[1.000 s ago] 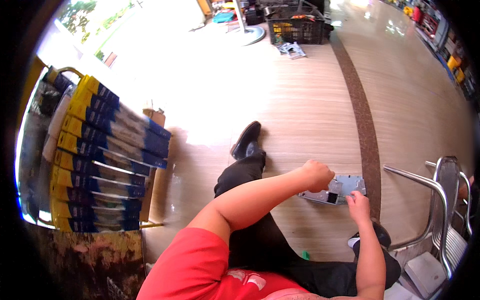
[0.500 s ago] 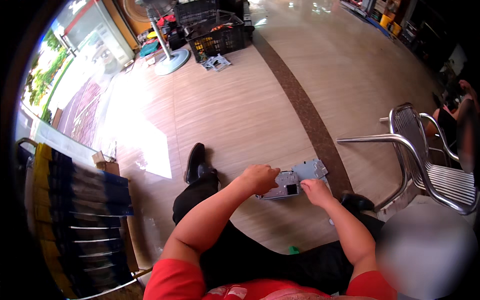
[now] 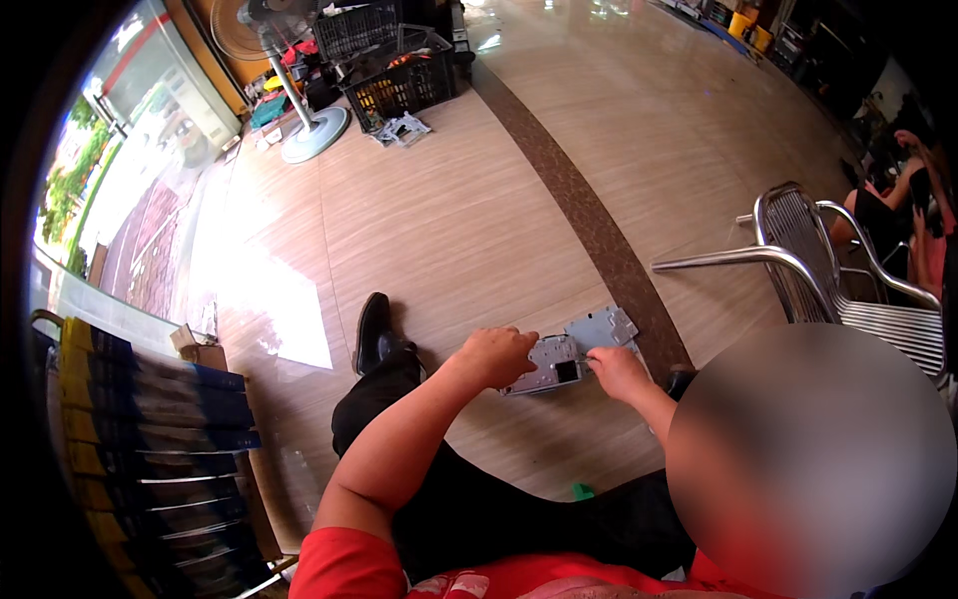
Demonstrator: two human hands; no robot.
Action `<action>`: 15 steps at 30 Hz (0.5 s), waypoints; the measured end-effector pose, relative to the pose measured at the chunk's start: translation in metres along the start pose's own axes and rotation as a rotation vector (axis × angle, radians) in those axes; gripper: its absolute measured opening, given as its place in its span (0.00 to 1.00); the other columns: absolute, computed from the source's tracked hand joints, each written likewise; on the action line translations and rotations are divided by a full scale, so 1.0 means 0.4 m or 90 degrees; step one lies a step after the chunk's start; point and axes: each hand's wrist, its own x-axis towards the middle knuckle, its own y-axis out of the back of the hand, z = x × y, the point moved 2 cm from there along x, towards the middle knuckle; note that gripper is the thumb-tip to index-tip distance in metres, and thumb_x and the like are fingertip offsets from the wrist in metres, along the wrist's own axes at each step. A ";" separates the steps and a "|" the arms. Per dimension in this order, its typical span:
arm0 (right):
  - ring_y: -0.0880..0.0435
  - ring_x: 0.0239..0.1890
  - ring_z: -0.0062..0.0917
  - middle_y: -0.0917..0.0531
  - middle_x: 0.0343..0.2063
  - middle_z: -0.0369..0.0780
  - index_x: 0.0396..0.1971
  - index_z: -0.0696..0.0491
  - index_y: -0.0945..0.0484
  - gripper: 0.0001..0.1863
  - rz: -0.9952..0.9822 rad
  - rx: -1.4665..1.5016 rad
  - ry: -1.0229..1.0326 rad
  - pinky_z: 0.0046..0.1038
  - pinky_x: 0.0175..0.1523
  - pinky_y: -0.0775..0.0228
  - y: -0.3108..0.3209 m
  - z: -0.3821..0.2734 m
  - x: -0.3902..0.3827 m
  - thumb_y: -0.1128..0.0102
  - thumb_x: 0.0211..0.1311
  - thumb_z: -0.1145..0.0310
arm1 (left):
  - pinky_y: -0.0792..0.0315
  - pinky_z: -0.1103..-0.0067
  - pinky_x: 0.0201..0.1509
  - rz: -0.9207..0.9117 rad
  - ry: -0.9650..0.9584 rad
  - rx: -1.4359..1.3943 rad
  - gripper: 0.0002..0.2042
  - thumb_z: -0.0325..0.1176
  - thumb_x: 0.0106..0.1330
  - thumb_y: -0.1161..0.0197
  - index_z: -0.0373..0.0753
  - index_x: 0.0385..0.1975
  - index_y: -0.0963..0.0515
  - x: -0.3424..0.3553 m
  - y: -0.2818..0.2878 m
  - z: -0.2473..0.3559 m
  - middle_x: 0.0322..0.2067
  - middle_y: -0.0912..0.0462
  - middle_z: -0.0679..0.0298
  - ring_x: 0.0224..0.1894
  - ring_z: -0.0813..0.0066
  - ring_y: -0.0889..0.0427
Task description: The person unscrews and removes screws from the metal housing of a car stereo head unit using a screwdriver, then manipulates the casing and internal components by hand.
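Just below mid-frame, left hand (image 3: 501, 357) and right hand (image 3: 619, 373) flank a grey metal unit (image 3: 552, 353); I can't tell either's grip.

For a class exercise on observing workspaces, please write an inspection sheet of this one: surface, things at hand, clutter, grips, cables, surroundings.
Surface: glossy floor with a dark brown band.
Things at hand: grey metal unit with a black square; flat grey plate beside it.
Clutter: black crates; metal pieces on the floor.
Grips: left grip at the unit's left end; right grip at its right edge, hold unclear.
Cables: nothing seen.
Surroundings: standing fan, metal chair, yellow-and-blue packs.
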 end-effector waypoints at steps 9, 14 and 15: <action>0.18 0.41 0.46 0.16 0.35 0.50 0.38 0.55 0.17 0.11 0.041 0.036 0.053 0.41 0.46 0.26 -0.012 0.006 0.003 0.39 0.62 0.63 | 0.26 0.60 0.52 0.014 -0.006 0.012 0.20 0.43 0.64 0.37 0.40 0.51 0.27 -0.005 -0.003 0.000 0.44 0.18 0.50 0.50 0.50 0.20; 0.18 0.40 0.47 0.16 0.36 0.51 0.39 0.54 0.17 0.14 0.013 0.025 -0.091 0.42 0.46 0.25 0.011 -0.025 0.001 0.38 0.62 0.59 | 0.26 0.60 0.52 0.005 -0.003 0.015 0.20 0.43 0.64 0.37 0.40 0.52 0.27 -0.005 -0.010 -0.006 0.44 0.18 0.50 0.50 0.50 0.20; 0.17 0.40 0.47 0.16 0.36 0.51 0.39 0.54 0.18 0.15 -0.006 0.013 -0.096 0.42 0.45 0.25 0.020 -0.028 0.002 0.38 0.62 0.58 | 0.26 0.60 0.52 0.000 -0.002 0.015 0.20 0.43 0.64 0.37 0.40 0.51 0.27 -0.005 -0.007 -0.003 0.44 0.18 0.50 0.50 0.50 0.20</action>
